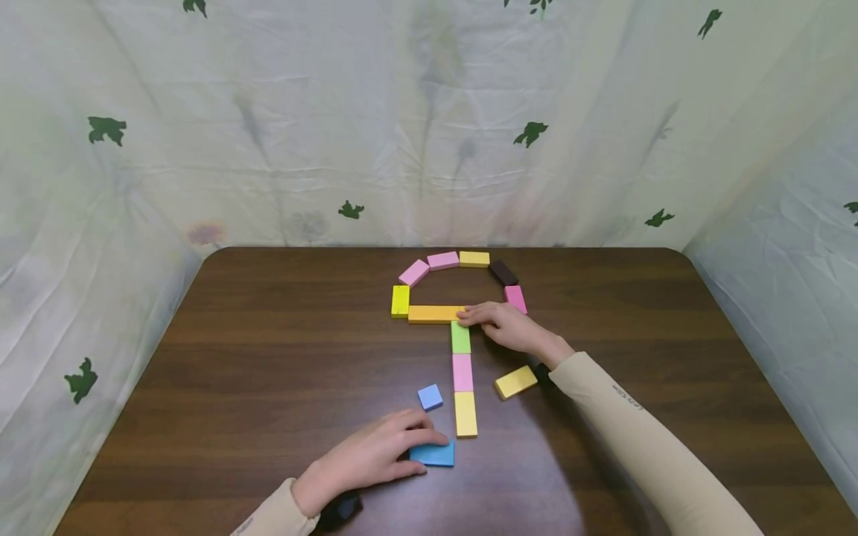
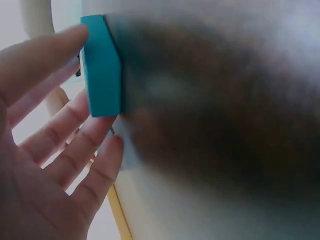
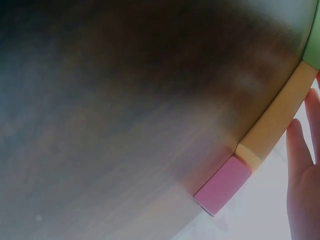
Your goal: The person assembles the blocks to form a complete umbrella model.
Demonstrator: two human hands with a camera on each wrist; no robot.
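Note:
My left hand (image 1: pixel 378 454) pinches a flat blue block (image 1: pixel 434 454) low on the table. In the left wrist view the thumb lies against one side of this blue block (image 2: pixel 102 70), with fingertips at its other end. Farther up, my right hand (image 1: pixel 506 326) rests its fingertips on the right part of an orange block row (image 1: pixel 432 315) and covers its end. The right wrist view has the right fingers (image 3: pixel 295 145) along an orange block (image 3: pixel 277 112), between a pink block (image 3: pixel 223 185) and a green one (image 3: pixel 312 47).
Yellow (image 1: pixel 400 301), pink (image 1: pixel 443 260), black (image 1: pixel 503 272) and magenta (image 1: pixel 515 299) blocks arch above the orange row. A column of green (image 1: pixel 460 337), pink (image 1: pixel 462 372) and yellow (image 1: pixel 465 415) runs below. A small blue block (image 1: pixel 430 397) and a gold block (image 1: pixel 515 383) lie apart.

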